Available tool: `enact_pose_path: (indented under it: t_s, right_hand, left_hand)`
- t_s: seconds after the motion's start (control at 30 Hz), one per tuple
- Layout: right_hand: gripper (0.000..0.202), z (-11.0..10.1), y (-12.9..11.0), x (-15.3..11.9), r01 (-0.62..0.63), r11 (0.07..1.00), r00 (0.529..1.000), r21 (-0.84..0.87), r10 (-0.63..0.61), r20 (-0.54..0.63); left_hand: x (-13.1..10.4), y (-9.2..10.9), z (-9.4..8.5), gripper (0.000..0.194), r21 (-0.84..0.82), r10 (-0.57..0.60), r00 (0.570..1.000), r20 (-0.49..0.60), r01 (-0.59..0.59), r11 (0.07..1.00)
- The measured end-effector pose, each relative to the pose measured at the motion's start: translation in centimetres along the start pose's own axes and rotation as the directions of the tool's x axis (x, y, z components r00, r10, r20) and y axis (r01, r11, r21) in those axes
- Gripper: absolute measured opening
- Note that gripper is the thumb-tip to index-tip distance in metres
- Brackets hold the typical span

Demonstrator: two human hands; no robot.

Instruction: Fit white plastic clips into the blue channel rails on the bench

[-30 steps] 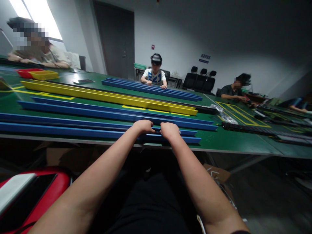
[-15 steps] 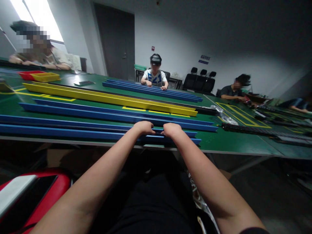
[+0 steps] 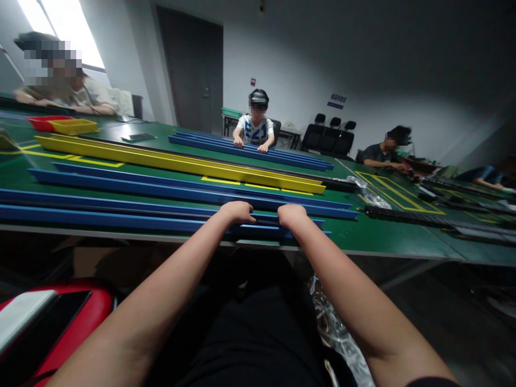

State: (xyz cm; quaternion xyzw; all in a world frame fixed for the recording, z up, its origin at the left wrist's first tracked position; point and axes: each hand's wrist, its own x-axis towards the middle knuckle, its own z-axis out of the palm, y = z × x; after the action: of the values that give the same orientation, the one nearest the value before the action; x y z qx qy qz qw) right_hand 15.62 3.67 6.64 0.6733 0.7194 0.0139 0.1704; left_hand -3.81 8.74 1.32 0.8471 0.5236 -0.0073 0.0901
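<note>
Both of my hands are over the nearest blue channel point(image 3: 121, 219), a long trough along the table's front edge. My left hand point(image 3: 239, 212) is curled, thumb and fingers close together down in the channel. A short gap to its right, my right hand point(image 3: 292, 215) is closed with its fingertips turned down and mostly hidden. A dark line runs along the channel between the hands; whether the fingers grip it I cannot make out. Just behind lies a second blue channel point(image 3: 121, 184), and beyond that a yellow channel point(image 3: 181, 165).
Farther back on the green table point(image 3: 387, 236), a co-worker point(image 3: 256, 126) works at more blue channels point(image 3: 209, 146). Red point(image 3: 48, 123) and yellow point(image 3: 76, 127) trays stand at left. Dark strips point(image 3: 407, 216) and clear plastic point(image 3: 377, 199) lie right. A red stool point(image 3: 86, 322) is beside me.
My right hand has shifted right along the blue channel, widening the gap between my hands. My left hand has stayed almost in place. The co-worker opposite has moved their hands slightly.
</note>
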Motion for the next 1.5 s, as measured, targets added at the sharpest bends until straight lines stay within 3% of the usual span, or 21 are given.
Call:
enact_pose_path:
  t_s: [0.3,0.47,0.63,0.83,0.93,1.03,1.17,1.37,1.5]
  right_hand:
    - [0.033,1.6,-0.1,0.2,0.017,1.000,0.997,0.011,-0.016,-0.081]
    - [0.032,1.5,-0.2,0.0,0.008,0.999,0.996,0.037,-0.005,-0.087]
    - [0.033,1.3,-0.4,0.1,-0.026,0.997,0.998,0.079,0.031,-0.059]
    - [0.035,1.3,-0.3,0.0,-0.040,0.992,0.998,0.121,0.047,-0.051]
    - [0.034,1.3,-0.3,-0.3,-0.034,0.990,0.997,0.135,0.043,-0.060]
    - [0.033,1.3,-0.3,-0.6,-0.029,0.989,0.996,0.145,0.040,-0.074]
    - [0.033,1.5,0.0,-1.1,-0.030,0.986,0.994,0.162,0.047,-0.103]
    - [0.033,2.1,0.1,-1.9,-0.034,0.981,0.978,0.190,0.073,-0.198]
    - [0.031,2.1,-1.5,-2.1,-0.007,0.983,0.975,0.184,0.047,-0.216]
  left_hand:
    - [-0.1,0.0,0.1,0.056,0.008,0.005,1.000,-0.004,-0.005,1.000]
    - [-0.5,0.5,-0.3,0.048,0.039,0.094,0.994,-0.050,-0.092,0.995]
    - [-0.1,2.1,-0.6,0.040,0.142,0.244,0.968,-0.059,-0.234,0.962]
    - [1.7,5.4,-0.3,0.034,0.158,0.259,0.965,-0.042,-0.249,0.956]
    - [2.5,6.1,0.3,0.035,0.121,0.234,0.971,-0.043,-0.227,0.966]
    - [3.1,5.7,1.0,0.034,0.105,0.235,0.970,-0.063,-0.228,0.968]
    - [3.4,4.9,1.7,0.028,0.124,0.326,0.940,-0.097,-0.314,0.941]
    - [2.8,4.7,1.3,0.022,0.115,0.405,0.910,-0.091,-0.394,0.912]
    - [1.8,3.1,1.0,0.021,0.102,0.407,0.910,-0.074,-0.399,0.911]
